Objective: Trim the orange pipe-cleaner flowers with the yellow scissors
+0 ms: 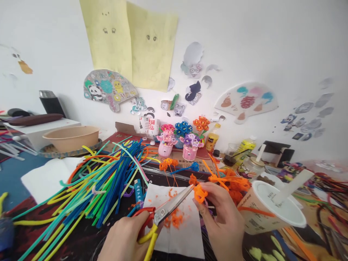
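Observation:
My left hand [127, 232] grips a pair of scissors [166, 210] with red and yellow handles. The blades point up and to the right, and their tips are at an orange pipe-cleaner flower [200, 193]. Thumb and fingers of my right hand [224, 217] pinch that flower above a white paper sheet [187, 241]. Orange fuzz clippings [175, 219] lie scattered over the paper. Just behind, two orange flowers on wire stems [168, 164] and a blue one [194, 166] rest on the table.
Left lies a big pile of coloured pipe cleaners [108, 185], near a beige bowl [72, 139]. On the right are orange pipe cleaners [235, 185] and a lidded paper cup [261, 214]. Small pots of pipe-cleaner flowers [189, 152] and a yellow-capped bottle [212, 139] stand behind.

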Demonstrator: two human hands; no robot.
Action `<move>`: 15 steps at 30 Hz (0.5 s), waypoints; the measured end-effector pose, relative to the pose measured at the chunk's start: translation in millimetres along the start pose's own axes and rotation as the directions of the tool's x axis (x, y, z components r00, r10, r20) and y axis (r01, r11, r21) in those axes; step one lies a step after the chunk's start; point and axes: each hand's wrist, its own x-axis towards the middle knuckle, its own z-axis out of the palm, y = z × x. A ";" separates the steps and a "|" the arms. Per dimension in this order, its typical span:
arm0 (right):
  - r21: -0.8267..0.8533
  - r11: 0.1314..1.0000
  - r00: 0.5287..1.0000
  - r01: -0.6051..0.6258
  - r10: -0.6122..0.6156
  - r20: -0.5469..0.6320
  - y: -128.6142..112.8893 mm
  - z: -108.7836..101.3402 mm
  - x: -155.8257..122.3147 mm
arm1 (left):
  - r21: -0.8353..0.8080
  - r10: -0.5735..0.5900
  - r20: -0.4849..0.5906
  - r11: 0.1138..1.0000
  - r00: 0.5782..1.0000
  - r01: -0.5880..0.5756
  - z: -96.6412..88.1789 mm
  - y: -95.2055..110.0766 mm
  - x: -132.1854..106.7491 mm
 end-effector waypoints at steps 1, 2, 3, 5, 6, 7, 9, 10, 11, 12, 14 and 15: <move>0.003 1.000 1.000 -0.004 0.004 0.003 -0.3 0.5 -0.3 | 0.002 -0.006 0.001 1.000 1.000 0.006 -0.5 0.5 -0.1; 0.005 1.000 1.000 -0.010 0.010 0.007 -1.1 0.8 -0.5 | -0.002 -0.009 -0.001 1.000 1.000 0.009 -0.9 0.8 -0.3; 0.006 1.000 1.000 -0.018 0.018 0.013 -2.2 1.0 -0.6 | -0.009 -0.012 0.000 1.000 1.000 0.012 -1.4 1.0 -0.5; 0.008 0.999 0.999 -0.035 0.035 0.021 -4.9 1.0 -0.5 | -0.021 -0.013 0.006 1.000 1.000 0.013 -2.3 1.3 -0.5; 0.010 0.999 0.999 -0.040 0.040 0.023 -5.9 0.9 -0.4 | -0.024 -0.012 0.010 1.000 1.000 0.012 -2.7 1.5 -0.4; 0.010 0.999 0.999 -0.043 0.042 0.023 -6.5 0.8 -0.2 | -0.025 -0.013 0.013 1.000 1.000 0.013 -3.1 1.7 -0.2; 0.002 0.999 0.999 -0.046 0.046 0.022 -6.1 0.3 0.0 | -0.019 -0.015 0.011 1.000 1.000 0.015 -3.4 1.9 0.5; -0.004 0.999 0.999 -0.045 0.045 0.024 -5.2 0.1 0.1 | -0.016 -0.018 0.008 1.000 1.000 0.018 -3.4 1.7 0.8; -0.011 0.999 0.999 -0.044 0.044 0.025 -4.2 -0.1 0.2 | -0.014 -0.023 0.007 1.000 1.000 0.024 -3.1 1.3 1.1; -0.015 0.999 0.999 -0.041 0.041 0.024 -3.3 -0.3 0.4 | -0.013 -0.028 0.007 1.000 1.000 0.028 -2.5 0.4 1.2; -0.011 0.999 0.999 -0.034 0.034 0.019 -2.2 -0.3 0.9 | -0.020 -0.020 0.012 1.000 1.000 0.020 -0.6 -2.0 1.2; -0.006 1.000 0.999 -0.031 0.031 0.016 -2.3 -0.2 1.3 | -0.021 -0.015 0.014 1.000 1.000 0.015 0.7 -3.5 1.2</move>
